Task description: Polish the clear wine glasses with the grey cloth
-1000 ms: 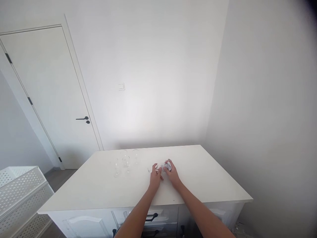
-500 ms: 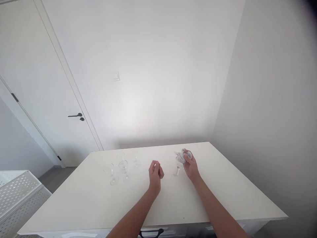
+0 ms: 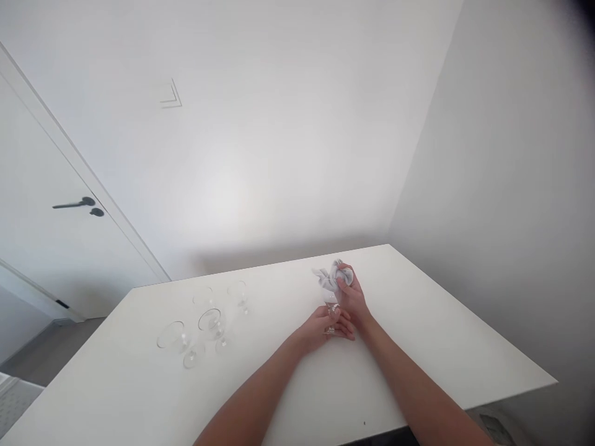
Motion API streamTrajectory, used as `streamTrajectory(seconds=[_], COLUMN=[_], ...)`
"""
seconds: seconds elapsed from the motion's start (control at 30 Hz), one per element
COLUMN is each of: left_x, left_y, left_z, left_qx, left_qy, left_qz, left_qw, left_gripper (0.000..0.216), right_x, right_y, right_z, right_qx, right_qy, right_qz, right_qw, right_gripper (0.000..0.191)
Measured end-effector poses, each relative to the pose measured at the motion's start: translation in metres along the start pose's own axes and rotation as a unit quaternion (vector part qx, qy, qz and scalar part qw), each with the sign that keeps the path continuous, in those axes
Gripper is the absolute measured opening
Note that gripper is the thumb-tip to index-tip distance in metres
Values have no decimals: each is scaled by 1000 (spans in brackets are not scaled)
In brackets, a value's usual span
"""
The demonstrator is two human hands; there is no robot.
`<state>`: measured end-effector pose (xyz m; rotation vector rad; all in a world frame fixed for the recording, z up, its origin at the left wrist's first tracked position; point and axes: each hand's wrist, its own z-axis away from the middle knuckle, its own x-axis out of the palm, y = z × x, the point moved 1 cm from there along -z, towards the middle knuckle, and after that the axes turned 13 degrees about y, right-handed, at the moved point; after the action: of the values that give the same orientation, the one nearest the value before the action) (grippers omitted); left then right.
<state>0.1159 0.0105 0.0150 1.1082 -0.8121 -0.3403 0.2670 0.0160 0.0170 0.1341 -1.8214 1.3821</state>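
Note:
A clear stemmed glass (image 3: 331, 308) stands upright on the white table (image 3: 418, 347). My left hand (image 3: 325, 323) is closed round its stem and foot. My right hand (image 3: 352, 295) grips a bunched grey cloth (image 3: 329, 277) and presses it into the top of the glass. Both hands sit right of the table's middle, near the far edge.
Several more clear stemmed glasses (image 3: 204, 322) stand in a group on the left part of the table. A white door with a dark handle (image 3: 79, 203) is at the left, and a wall (image 3: 502, 186) runs close along the table's right side.
My left hand, which hung empty above the table, has moved right and taken the glass by its stem. My right hand holds the cloth on the glass top. The camera tilted left.

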Motion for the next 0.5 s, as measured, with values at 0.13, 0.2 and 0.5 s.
streamTrajectory(seconds=[0.13, 0.2, 0.5], left_x=[-4, -7, -5], left_y=[-1, -3, -1], left_z=[-2, -6, -3], left_qx=[50, 82, 147], left_qy=[41, 50, 73], left_qz=[22, 32, 37], left_qw=[998, 995, 986], left_gripper=[67, 67, 63], right_x=[-2, -6, 4], right_y=[-2, -5, -24], right_z=[-5, -8, 24], right_qx=[8, -21, 18], right_qy=[75, 98, -15], right_qz=[-16, -26, 42], right_qw=[997, 995, 999], right_gripper=[51, 41, 33])
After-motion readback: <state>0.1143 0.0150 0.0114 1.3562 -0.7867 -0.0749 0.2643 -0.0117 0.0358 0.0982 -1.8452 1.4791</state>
